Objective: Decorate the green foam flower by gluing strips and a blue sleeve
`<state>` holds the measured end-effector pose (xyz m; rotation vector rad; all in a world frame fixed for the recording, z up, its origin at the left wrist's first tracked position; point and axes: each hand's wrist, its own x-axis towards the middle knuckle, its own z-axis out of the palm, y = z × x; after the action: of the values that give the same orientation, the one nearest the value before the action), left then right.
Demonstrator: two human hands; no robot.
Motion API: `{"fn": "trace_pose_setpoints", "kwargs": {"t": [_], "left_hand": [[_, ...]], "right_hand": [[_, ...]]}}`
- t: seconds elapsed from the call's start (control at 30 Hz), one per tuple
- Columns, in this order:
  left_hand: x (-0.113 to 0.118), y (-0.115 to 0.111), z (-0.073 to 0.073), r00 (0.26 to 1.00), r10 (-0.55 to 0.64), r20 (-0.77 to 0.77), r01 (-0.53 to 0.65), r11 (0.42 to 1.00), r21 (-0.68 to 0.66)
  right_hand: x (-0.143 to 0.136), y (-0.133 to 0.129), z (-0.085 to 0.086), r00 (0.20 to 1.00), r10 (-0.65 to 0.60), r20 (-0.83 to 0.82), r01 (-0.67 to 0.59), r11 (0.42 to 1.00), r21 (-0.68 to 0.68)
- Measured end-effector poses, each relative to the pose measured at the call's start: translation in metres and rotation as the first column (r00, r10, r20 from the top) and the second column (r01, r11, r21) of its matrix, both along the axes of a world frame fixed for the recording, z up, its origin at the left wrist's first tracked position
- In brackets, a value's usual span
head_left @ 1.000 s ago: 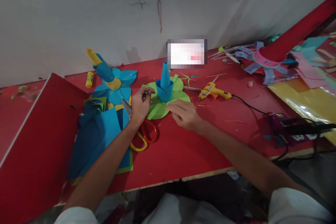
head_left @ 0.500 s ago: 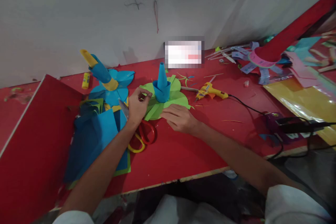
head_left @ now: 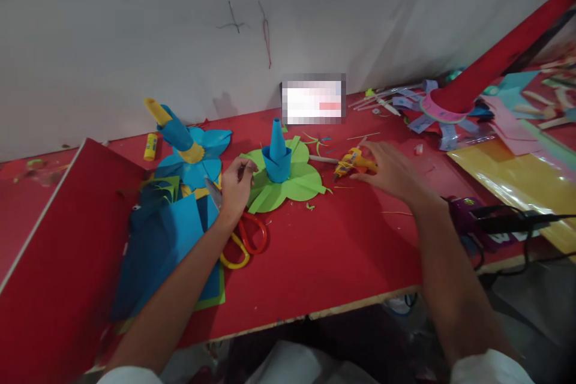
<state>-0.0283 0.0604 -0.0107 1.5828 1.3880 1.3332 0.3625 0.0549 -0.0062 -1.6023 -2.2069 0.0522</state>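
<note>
A green paper flower [head_left: 299, 186] lies on the red table, with a blue paper cone [head_left: 276, 147] upright in a blue paper cup at its centre. At the flower's left edge my left hand [head_left: 238, 183] has its thumb and fingers curled together; whatever is between them I cannot make out. Beneath my left wrist lie scissors [head_left: 256, 234] with one red and one yellow handle loop. My right hand [head_left: 393, 171] is over the handle end of a yellow glue gun [head_left: 353, 161], thumb and fingers apart around it. I cannot tell if they touch it.
A blue paper flower [head_left: 202, 174] with a yellow roll stands left, beside a glue stick [head_left: 150, 147]. Blue paper sheets [head_left: 166, 252] lie near a red panel [head_left: 58, 252]. A blurred screen [head_left: 312, 102] leans at the wall. Cables and a purple box [head_left: 468, 222] are right.
My right hand has left the front of the green flower and moved right to the glue gun, its fingers spreading. A small green scrap shows where it was. My left hand stays at the flower's edge.
</note>
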Motion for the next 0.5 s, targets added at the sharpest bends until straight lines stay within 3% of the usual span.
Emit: {"fn": "trace_pose_setpoints", "kwargs": {"t": [0.13, 0.33, 0.5], "left_hand": [[0.001, 0.0, 0.001, 1.0, 0.002, 0.013, -0.002, 1.0, 0.006], [0.001, 0.001, 0.001, 1.0, -0.004, 0.018, 0.004, 1.0, 0.005], [0.0, 0.002, -0.002, 1.0, -0.002, 0.012, 0.002, 1.0, 0.009]], "right_hand": [[-0.003, -0.004, -0.015, 0.993, -0.12, -0.011, 0.119, 0.99, -0.073], [0.004, 0.002, -0.014, 0.958, -0.236, -0.164, 0.233, 0.972, -0.032], [0.014, 0.007, -0.015, 0.847, -0.462, -0.262, 0.492, 0.869, 0.058]]}}
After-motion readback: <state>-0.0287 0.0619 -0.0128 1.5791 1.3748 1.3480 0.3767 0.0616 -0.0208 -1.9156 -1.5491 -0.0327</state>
